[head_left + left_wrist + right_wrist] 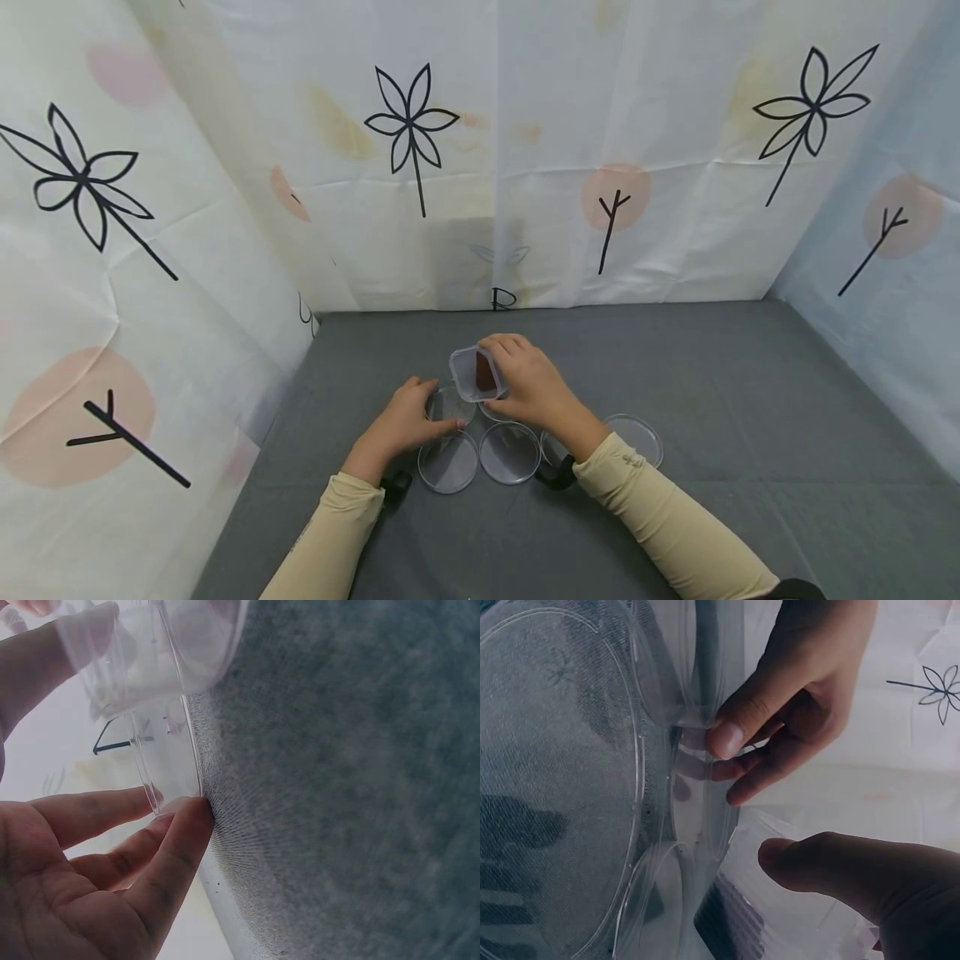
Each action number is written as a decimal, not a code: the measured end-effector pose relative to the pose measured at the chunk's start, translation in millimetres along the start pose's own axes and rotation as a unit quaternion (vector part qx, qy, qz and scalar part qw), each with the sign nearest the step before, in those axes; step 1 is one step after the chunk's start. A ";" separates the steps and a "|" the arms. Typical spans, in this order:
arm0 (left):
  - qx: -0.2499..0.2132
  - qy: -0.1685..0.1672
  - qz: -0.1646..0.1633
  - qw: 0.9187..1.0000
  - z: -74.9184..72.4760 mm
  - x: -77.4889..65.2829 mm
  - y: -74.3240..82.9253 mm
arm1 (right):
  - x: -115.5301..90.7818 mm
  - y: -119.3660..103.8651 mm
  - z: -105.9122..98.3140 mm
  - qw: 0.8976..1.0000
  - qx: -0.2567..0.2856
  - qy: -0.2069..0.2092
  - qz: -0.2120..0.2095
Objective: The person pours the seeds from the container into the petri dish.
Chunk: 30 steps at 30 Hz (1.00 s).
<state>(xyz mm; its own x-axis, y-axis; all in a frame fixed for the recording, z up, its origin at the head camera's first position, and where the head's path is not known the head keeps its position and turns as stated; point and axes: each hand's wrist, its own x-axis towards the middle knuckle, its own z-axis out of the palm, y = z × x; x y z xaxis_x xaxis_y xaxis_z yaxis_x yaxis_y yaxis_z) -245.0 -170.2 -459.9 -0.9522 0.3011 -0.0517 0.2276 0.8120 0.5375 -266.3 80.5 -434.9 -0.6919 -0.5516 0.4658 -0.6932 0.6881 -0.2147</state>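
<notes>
On my head feed, the right hand [536, 385] grips a tilted square plastic container [465, 371] near clear petri dishes [510, 452] on the table [750, 383]; the left hand [405, 422] clasps one dish [448, 406]. Left wrist: I see fingers [184, 844] pinching its rim. Right wrist: thumb [817, 866] against the container's wall.

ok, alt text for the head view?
A person's right hand holds a clear square container with dark brown contents; the left hand grips a round clear dish. More clear dishes lie nearby on a grey surface, with plant-printed fabric behind.
</notes>
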 end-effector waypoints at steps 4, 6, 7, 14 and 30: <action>0.000 0.003 0.000 1.000 1.6 0.5 -0.9 | 2.2 -2.2 2.5 1.000 -0.023 -0.004 -0.010; 0.000 0.003 0.000 1.000 2.7 0.9 -1.7 | 2.6 -2.7 3.8 0.999 -0.031 -0.010 -0.008; 0.000 0.003 0.000 1.000 3.3 1.1 -2.3 | 2.8 -2.8 4.5 0.999 -0.035 -0.013 -0.006; 0.005 0.006 0.007 1.000 6.3 2.5 -6.0 | 3.6 -6.7 5.9 0.998 -0.048 -0.032 0.003; 0.000 0.005 0.006 1.000 4.9 2.4 -6.5 | 6.8 -16.5 10.3 0.994 -0.096 -0.032 -0.042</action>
<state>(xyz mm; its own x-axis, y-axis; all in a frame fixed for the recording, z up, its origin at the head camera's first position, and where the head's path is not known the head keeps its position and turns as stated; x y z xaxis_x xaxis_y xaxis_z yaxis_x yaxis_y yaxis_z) -247.7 -172.3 -467.7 -0.9516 0.3053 -0.0361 0.2387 0.8079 0.5387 -261.6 60.5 -437.0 -0.6495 -0.6349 0.4184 -0.7014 0.7127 -0.0073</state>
